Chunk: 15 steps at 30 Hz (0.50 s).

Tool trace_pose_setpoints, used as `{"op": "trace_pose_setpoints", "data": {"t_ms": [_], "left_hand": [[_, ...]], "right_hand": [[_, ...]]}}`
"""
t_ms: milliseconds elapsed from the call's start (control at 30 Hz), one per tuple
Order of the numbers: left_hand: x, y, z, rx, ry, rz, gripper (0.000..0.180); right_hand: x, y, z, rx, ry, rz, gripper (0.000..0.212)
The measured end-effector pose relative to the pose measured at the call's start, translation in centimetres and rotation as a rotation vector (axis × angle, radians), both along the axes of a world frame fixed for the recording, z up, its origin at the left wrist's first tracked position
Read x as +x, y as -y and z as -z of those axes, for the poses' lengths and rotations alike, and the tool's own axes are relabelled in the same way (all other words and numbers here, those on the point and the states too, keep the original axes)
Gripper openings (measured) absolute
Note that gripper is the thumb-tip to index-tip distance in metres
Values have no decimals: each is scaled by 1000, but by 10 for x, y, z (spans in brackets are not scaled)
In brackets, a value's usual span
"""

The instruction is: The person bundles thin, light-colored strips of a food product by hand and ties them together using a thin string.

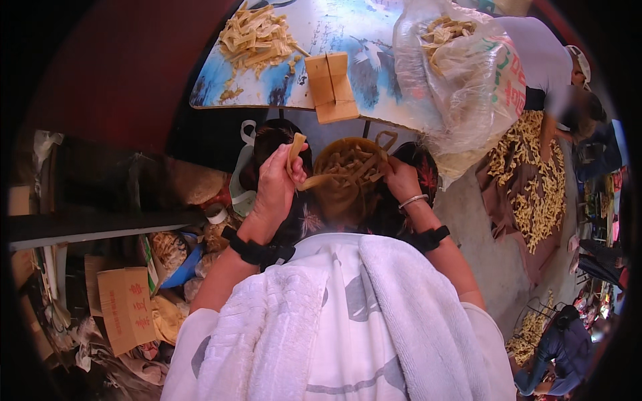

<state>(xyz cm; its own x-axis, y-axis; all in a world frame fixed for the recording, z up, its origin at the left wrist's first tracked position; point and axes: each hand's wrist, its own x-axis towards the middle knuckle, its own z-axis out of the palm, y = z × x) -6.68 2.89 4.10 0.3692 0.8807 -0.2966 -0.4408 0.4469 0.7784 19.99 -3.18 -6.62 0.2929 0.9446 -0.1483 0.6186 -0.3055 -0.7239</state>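
Note:
My left hand [275, 178] is closed around a flat, pale yellow bean-curd strip [296, 148], one end of which sticks up above my fingers. A further length of strip runs from this hand toward the basket. At the right rim of a round yellow basket [319, 159], my right hand [401, 178] pinches a looped tan strip [386, 139]. Several loose strips [351, 162] lie inside the basket, which sits between my knees. My fingers partly hide both held pieces.
Ahead stands a blue-and-white table [281, 97] with a strip pile [254, 37], a slotted wooden block [332, 87] and a clear plastic bag [461, 87]. At right, a person [535, 57] leans over yellow knotted pieces [535, 180]; another person [565, 351] sits lower down. Cardboard boxes [126, 307] stand left.

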Motion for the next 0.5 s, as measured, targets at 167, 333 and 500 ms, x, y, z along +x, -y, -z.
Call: {"op": "trace_pose_setpoints", "data": {"t_ms": [167, 333, 500], "left_hand": [[-17, 16, 13, 111, -127, 2, 24], [-29, 35, 2, 128, -291, 101, 21], [-34, 39, 17, 78, -287, 56, 19]], "right_hand": [[-14, -11, 53, 71, -73, -42, 23], [-31, -47, 89, -99, -536, -25, 27], [-38, -43, 76, -78, -203, -151, 22]]}}
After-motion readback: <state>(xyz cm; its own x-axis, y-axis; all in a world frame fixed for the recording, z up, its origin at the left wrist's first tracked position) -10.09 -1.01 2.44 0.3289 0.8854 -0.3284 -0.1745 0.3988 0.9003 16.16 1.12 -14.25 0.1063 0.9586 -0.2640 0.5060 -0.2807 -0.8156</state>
